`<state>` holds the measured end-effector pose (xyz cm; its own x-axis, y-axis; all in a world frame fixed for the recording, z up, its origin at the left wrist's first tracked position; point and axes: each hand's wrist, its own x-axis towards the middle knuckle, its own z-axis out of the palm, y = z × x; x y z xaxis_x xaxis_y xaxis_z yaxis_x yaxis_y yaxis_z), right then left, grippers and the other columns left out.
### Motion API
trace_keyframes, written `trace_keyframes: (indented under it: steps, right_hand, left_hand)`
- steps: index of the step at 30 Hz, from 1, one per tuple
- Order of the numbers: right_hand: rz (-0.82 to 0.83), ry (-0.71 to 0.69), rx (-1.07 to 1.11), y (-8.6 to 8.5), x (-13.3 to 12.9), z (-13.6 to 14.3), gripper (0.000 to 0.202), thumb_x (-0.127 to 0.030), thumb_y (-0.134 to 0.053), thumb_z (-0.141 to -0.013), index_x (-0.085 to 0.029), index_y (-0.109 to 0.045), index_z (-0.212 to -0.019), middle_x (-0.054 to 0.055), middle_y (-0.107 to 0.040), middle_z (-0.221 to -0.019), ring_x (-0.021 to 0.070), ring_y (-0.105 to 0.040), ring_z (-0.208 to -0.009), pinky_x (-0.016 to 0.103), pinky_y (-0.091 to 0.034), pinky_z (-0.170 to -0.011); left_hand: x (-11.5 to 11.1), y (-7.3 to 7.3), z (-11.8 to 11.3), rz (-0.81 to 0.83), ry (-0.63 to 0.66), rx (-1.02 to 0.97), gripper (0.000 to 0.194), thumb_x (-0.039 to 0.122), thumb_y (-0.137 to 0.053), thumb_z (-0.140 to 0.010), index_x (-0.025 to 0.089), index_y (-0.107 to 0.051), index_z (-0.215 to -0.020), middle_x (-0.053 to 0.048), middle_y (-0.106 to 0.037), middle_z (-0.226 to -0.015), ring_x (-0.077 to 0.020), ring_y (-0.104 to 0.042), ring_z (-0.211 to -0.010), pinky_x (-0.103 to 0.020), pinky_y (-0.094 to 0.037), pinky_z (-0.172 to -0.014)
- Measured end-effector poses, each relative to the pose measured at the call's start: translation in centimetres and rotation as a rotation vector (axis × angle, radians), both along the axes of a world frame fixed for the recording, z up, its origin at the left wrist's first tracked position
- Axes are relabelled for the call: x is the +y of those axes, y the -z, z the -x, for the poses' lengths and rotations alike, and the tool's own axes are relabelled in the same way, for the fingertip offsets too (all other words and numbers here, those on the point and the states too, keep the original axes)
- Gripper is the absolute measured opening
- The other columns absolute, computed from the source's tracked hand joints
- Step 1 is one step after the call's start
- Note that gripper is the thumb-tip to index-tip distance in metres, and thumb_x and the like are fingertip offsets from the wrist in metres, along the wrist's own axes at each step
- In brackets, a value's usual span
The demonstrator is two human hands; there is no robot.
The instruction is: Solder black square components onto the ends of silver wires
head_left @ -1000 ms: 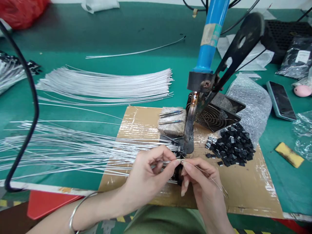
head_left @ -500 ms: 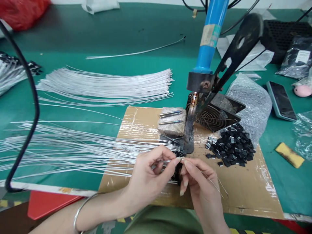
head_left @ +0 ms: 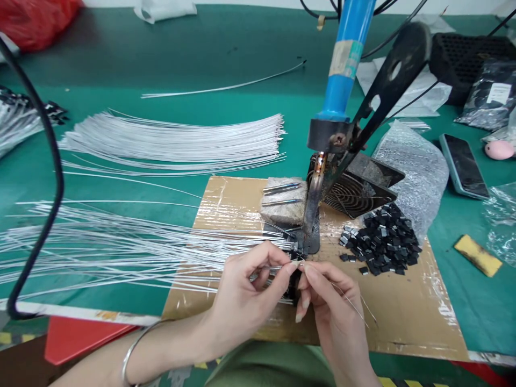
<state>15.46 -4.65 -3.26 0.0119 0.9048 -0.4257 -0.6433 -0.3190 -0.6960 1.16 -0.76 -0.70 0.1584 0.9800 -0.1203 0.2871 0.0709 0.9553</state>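
Observation:
My left hand (head_left: 253, 295) is closed in a pinch on the end of a thin white wire, mostly covered by the fingers. Close against its fingertips, my right hand (head_left: 336, 301) pinches a thin strand of solder wire (head_left: 352, 307), whose loose length trails out past the hand. The exact contact between the tips is too small to make out. Just above both hands points the tip of a blue-handled soldering iron (head_left: 312, 212), clamped in a black stand (head_left: 389, 80). Many white wires (head_left: 226, 247) run in from the left to a dark fixture (head_left: 294, 290), partly hidden behind my fingers.
Under the hands lies a cardboard sheet (head_left: 419, 322). It bears a grey pad (head_left: 284, 212) with metal tips, a small fan (head_left: 350, 188) and a pile of black pieces (head_left: 387, 242). A wire bundle (head_left: 181, 137), phone (head_left: 463, 164), yellow sponge (head_left: 478, 255) and black cable (head_left: 56, 177) lie around.
Both hands keep the same pinch at almost the same spot. The whole view has shifted very slightly; nothing else visibly differs.

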Motion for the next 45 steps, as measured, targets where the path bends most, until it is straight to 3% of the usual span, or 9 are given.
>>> trace_keyframes:
  steps: [11,15,17,20,23,26,33,39,45]
  right_hand:
    - [0.016,0.165,0.0,-0.6,0.2,1.8,0.017,-0.037,-0.09,-0.076,-0.021,-0.085,-0.078,-0.002,-0.068,-0.062,0.0055,-0.057,-0.044,0.013,-0.054,-0.042]
    - [-0.03,0.1,-0.125,-0.5,-0.5,0.4,0.027,-0.048,-0.078,-0.087,-0.022,-0.086,-0.09,0.004,-0.074,-0.073,0.0127,-0.066,-0.053,0.023,-0.06,-0.047]
    - [-0.093,0.127,-0.386,-0.3,-1.1,-1.6,0.031,-0.05,-0.07,-0.093,-0.023,-0.086,-0.097,0.007,-0.077,-0.083,0.0159,-0.069,-0.059,0.026,-0.061,-0.049]
    - [-0.165,0.259,-1.1,0.1,-1.7,-5.6,0.014,-0.032,-0.08,-0.088,-0.025,-0.084,-0.099,0.005,-0.077,-0.092,0.0134,-0.066,-0.062,0.025,-0.058,-0.057]
    - [-0.418,0.105,-1.655,0.6,-1.6,-9.4,0.01,-0.028,-0.077,-0.09,-0.022,-0.081,-0.097,0.002,-0.072,-0.078,0.0123,-0.059,-0.061,0.026,-0.051,-0.059]
    - [-0.606,-0.023,-1.808,0.8,-1.2,-11.5,0.012,-0.029,-0.073,-0.094,-0.018,-0.076,-0.096,-0.001,-0.066,-0.07,0.0112,-0.054,-0.056,0.026,-0.048,-0.058]
    - [-0.42,0.068,-1.746,1.1,-2.1,-10.5,0.014,-0.034,-0.073,-0.094,-0.019,-0.073,-0.093,0.0,-0.069,-0.076,0.0114,-0.06,-0.058,0.025,-0.051,-0.06]
    - [-0.136,0.361,-1.297,0.3,-2.2,-7.7,0.009,-0.031,-0.083,-0.085,-0.025,-0.08,-0.09,0.002,-0.077,-0.088,0.0138,-0.072,-0.069,0.022,-0.061,-0.068]
    - [-0.187,0.321,-0.854,-1.1,-0.2,-4.4,0.005,-0.024,-0.086,-0.08,-0.023,-0.082,-0.081,0.001,-0.077,-0.07,0.0129,-0.073,-0.055,0.017,-0.063,-0.055]
  left_hand:
    - [0.0,-0.2,-0.3,0.104,-0.023,-0.068,0.021,0.032,-0.072,-0.088,0.018,-0.064,-0.074,0.0,-0.064,-0.059,-0.011,-0.053,-0.048,-0.021,-0.041,-0.045]
    - [0.6,-0.4,-0.2,0.111,-0.014,-0.039,0.019,0.031,-0.068,-0.087,0.017,-0.065,-0.075,0.001,-0.059,-0.057,-0.0095,-0.046,-0.047,-0.02,-0.036,-0.043]
    - [0.9,-0.5,-0.1,0.107,-0.018,-0.021,0.018,0.031,-0.069,-0.086,0.016,-0.067,-0.075,0.001,-0.058,-0.058,-0.0091,-0.045,-0.048,-0.02,-0.035,-0.044]
    - [1.1,-0.7,0.2,0.127,-0.006,-0.034,0.016,0.031,-0.07,-0.084,0.016,-0.07,-0.078,-0.001,-0.062,-0.062,-0.0101,-0.049,-0.051,-0.019,-0.038,-0.046]
    - [1.2,-0.9,0.3,0.148,0.011,-0.059,0.015,0.03,-0.07,-0.084,0.015,-0.073,-0.082,-0.002,-0.065,-0.065,-0.01,-0.049,-0.051,-0.019,-0.038,-0.046]
    - [1.2,-1.1,0.2,0.151,0.015,-0.079,0.015,0.029,-0.07,-0.083,0.015,-0.073,-0.08,-0.003,-0.066,-0.064,-0.0096,-0.047,-0.051,-0.019,-0.036,-0.045]
    - [1.3,-1.0,0.2,0.132,0.017,-0.069,0.014,0.027,-0.07,-0.083,0.014,-0.073,-0.079,-0.003,-0.066,-0.064,-0.01,-0.049,-0.052,-0.02,-0.038,-0.046]
    - [1.4,-1.0,0.2,0.106,0.023,-0.054,0.013,0.026,-0.069,-0.083,0.015,-0.072,-0.077,-0.003,-0.067,-0.064,-0.0108,-0.054,-0.055,-0.019,-0.042,-0.049]
    - [1.5,-1.7,0.3,0.167,0.055,-0.009,0.015,0.028,-0.067,-0.086,0.016,-0.07,-0.078,-0.001,-0.065,-0.067,-0.0115,-0.054,-0.059,-0.021,-0.043,-0.055]
